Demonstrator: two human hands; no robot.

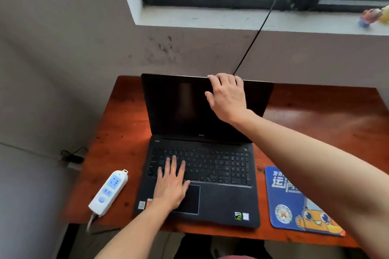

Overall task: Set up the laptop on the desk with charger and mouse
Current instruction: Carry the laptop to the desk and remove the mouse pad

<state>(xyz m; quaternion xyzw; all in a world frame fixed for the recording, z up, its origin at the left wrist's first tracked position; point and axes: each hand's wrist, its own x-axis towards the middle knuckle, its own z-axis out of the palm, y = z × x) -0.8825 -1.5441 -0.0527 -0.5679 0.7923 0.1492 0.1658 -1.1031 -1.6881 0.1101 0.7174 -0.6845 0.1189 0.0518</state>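
The open laptop (pixel 223 197) is held on the desk (pixel 320 124): its lid's top edge is seemingly gripped by the right hand (pixel 227 95), its keyboard pressed by the flat left hand (pixel 171 185).

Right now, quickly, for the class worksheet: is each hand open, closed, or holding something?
Left hand: open, resting flat on the keyboard of the laptop.
Right hand: holding the laptop by its screen's top edge, fingers curled over it.

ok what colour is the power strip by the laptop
White, with pale blue socket panels and button: the power strip shows best in the head view.
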